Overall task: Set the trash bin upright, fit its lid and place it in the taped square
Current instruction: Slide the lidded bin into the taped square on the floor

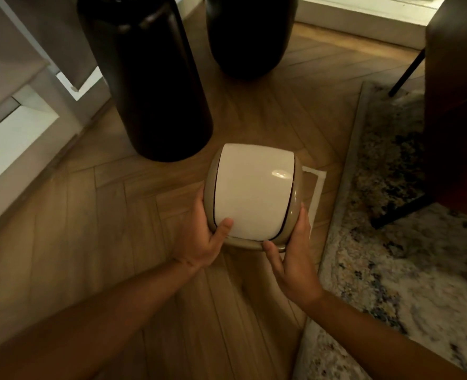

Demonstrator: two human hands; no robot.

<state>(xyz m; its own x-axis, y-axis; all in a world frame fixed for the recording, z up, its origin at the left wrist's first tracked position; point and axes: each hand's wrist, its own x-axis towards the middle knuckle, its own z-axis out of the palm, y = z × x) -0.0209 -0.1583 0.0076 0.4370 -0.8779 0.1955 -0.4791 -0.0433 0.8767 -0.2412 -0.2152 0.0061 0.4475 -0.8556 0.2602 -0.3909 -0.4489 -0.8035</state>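
Two hands, left hand [199, 239] and right hand [295, 256], hold the trash bin [295, 207] by its sides, fingers wrapped around it, lid [254, 190] on, to steady it over the taped square [317, 185] beside the rug's edge [358, 165].

Tall black vase [155, 86] stands close behind-left of the bin [254, 193]; rug [391, 242] borders right; near floor [103, 229] open.

I see a home living room: herringbone wood floor [117, 229], patterned rug [391, 270], tall dark vases [150, 78], chair legs [405, 72].
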